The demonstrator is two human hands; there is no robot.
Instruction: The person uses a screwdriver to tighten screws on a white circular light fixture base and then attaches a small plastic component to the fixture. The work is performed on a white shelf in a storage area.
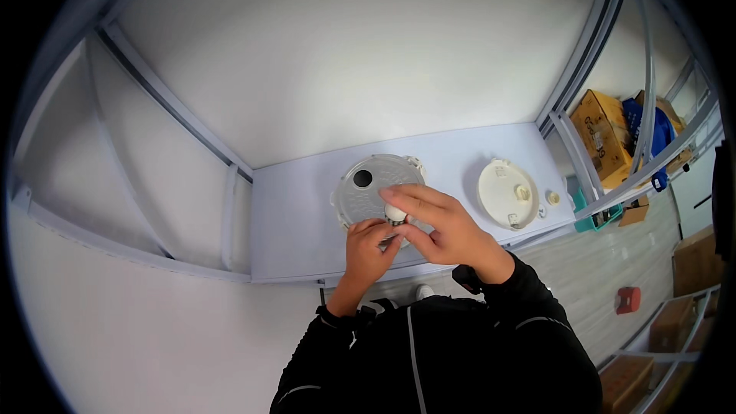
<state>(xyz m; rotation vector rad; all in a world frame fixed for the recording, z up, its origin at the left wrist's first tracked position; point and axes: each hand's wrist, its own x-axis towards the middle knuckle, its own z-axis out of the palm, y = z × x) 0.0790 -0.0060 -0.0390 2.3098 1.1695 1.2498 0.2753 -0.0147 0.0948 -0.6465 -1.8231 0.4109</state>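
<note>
- Pale, narrow table [299,215] set against a white wall [360,54], flanked by grey metal framing [169,92].
- Black sleeves, one pair. Right sleeve [540,299] lies nearest the parts on the right; an elbow swung outward could catch them.
- Left hand [368,254], bare: fingers bent at the lower end of a bulb-shaped white piece [395,213]; contact partly hidden, so cannot tell whether its grip is closed.
- Right hand [454,231], bare: grip pinching the same piece between thumb and fingers.
- Bulb-shaped white piece, dark band below: held above the large round grey base [353,203]. Slip possible, from its curved surface and a fingertip hold; tilt possible, should the hands pull out of line.
- Large round grey base, with black round patch [363,178]: resting on the table; a dropped piece could mark it or roll off.
- Round white cover [494,192], cream block [522,192] inside: near the front edge; a forearm nudge might tip it over.
- Small cream ring [552,198]: beside the cover, close to the table's right end; easily brushed to the floor [575,284].
</note>
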